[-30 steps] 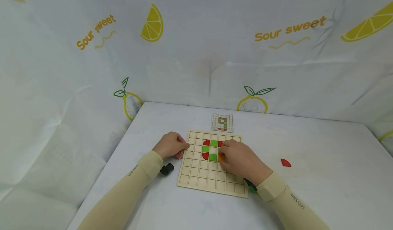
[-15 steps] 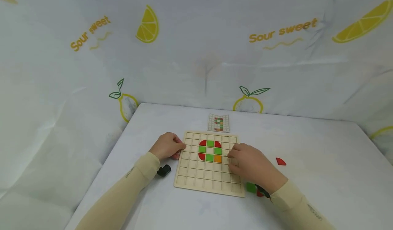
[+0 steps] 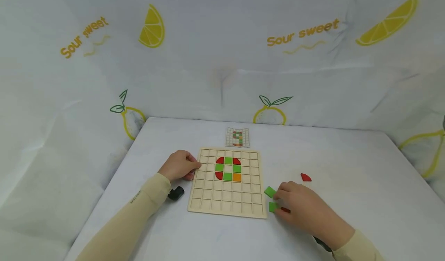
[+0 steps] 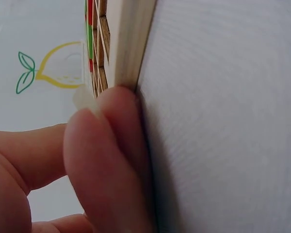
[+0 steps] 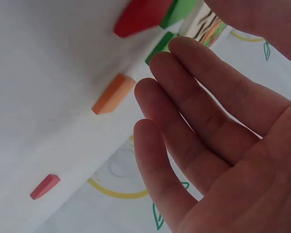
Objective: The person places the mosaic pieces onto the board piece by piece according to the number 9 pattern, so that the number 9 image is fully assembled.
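My left hand (image 3: 176, 166) holds the left edge of a wooden grid board (image 3: 212, 205), thumb and finger at its side; the left wrist view shows the fingertips against the board's rim (image 4: 131, 48). Red quarter-round tiles, several green square tiles (image 3: 228, 161) and an orange square tile (image 3: 236, 177) form a ring on the board. To the right of it, my right hand (image 3: 307, 208) hovers low with loosely bent fingers. Its fingertips are beside one green tile (image 3: 269, 191) and over another green tile (image 3: 272, 207) and a red tile (image 3: 286, 210). The right wrist view shows an orange tile (image 5: 113, 94) past the fingers.
A pattern card (image 3: 237, 137) lies behind the board. A lone red quarter-round tile (image 3: 306, 177) lies farther right on the white table (image 3: 347, 168). Black straps (image 3: 176, 193) show at the wrists. A white printed cloth (image 3: 222, 60) hangs at the back.
My right hand has moved off the board, right and toward me, to the loose tiles, uncovering the coloured ring. My left hand stays at the board's edge. The head view has shifted slightly.
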Demonstrator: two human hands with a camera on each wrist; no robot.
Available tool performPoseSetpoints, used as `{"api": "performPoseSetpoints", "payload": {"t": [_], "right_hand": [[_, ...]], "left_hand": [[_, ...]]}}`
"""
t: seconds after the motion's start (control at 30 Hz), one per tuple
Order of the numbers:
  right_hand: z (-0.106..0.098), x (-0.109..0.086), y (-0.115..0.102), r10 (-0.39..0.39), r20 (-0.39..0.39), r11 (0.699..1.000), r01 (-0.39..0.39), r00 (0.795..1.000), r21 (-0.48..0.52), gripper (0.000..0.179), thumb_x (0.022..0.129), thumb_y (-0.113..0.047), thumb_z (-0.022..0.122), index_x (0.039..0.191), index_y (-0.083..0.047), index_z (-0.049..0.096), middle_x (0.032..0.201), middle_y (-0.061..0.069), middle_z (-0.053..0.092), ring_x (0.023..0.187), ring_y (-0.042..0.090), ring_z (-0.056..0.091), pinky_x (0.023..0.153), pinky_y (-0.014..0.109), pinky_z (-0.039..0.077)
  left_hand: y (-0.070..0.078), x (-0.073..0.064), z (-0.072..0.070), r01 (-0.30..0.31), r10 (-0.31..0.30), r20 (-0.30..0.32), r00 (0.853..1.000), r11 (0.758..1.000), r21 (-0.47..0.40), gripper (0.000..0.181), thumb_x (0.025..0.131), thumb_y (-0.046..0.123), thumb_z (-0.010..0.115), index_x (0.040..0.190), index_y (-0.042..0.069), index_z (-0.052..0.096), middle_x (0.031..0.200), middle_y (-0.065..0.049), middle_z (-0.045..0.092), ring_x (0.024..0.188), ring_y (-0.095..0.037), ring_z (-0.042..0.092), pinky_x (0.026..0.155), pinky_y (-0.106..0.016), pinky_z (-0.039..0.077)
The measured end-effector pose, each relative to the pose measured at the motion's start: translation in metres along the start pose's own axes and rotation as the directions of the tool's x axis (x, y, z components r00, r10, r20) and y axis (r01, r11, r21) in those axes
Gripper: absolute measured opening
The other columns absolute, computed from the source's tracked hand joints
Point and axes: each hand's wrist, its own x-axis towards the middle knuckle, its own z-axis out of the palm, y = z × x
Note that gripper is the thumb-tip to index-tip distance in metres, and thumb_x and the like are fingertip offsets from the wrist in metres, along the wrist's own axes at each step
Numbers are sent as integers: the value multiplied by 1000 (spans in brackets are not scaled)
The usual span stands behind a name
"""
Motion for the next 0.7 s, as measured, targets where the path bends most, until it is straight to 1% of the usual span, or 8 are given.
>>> {"api": "performPoseSetpoints", "payload": {"t": [0.1, 0.2, 0.27, 0.4, 0.5, 0.7], "right_hand": [[3, -2, -2, 30, 43, 999, -29, 999, -15, 25, 81, -31, 96, 99, -24, 81, 94, -16, 65, 82, 3, 50, 75, 25, 54], [5, -3, -4, 58, 72, 998, -56, 996, -20, 26, 81, -34, 96, 100, -24, 80, 94, -17, 64, 83, 4, 49, 77, 26, 54], [7, -2, -5, 49, 66, 999, -48, 997, -21, 25, 82, -33, 95, 99, -24, 80, 94, -17, 64, 83, 4, 49, 77, 27, 54], [9, -3, -4, 9, 17, 1000, -9, 1000, -9, 20, 83, -27, 94, 96, -24, 79, 90, -18, 62, 81, 3, 47, 73, 24, 51], [10, -3, -4, -7, -8, 1000, 7, 1000, 1, 19, 83, -23, 93, 94, -24, 78, 89, -17, 61, 80, 3, 47, 71, 23, 50], [9, 0, -6, 41, 26, 999, -41, 999, -18, 20, 83, -28, 95, 95, -25, 80, 90, -18, 63, 82, 2, 50, 75, 24, 54]], "left_hand": [[0, 0, -1, 0, 0, 2, 1000, 1000, -5, 21, 99, 29, 80, 104, 10, 71, 81, -4, 74, 64, -14, 70, 65, -27, 54], [0, 1, 0, 4, -4, 3, 1000, 1000, -4, 21, 99, 29, 80, 104, 10, 71, 82, -4, 74, 65, -14, 71, 65, -27, 54], [-1, 1, 0, 6, -6, 2, 1000, 1000, -2, 22, 99, 29, 80, 104, 10, 71, 82, -4, 74, 65, -14, 71, 64, -27, 55], [-1, 1, -1, 2, -2, 3, 1000, 1000, -6, 22, 99, 29, 80, 105, 10, 71, 83, -4, 74, 65, -14, 71, 64, -27, 55], [-1, 1, -1, 3, -3, 3, 1000, 1000, -10, 22, 99, 29, 80, 105, 10, 71, 83, -4, 74, 64, -14, 71, 64, -26, 55], [0, 0, -2, 7, -7, 1, 1000, 1000, 1, 22, 98, 29, 80, 104, 10, 71, 82, -4, 74, 64, -14, 70, 65, -26, 54]]}}
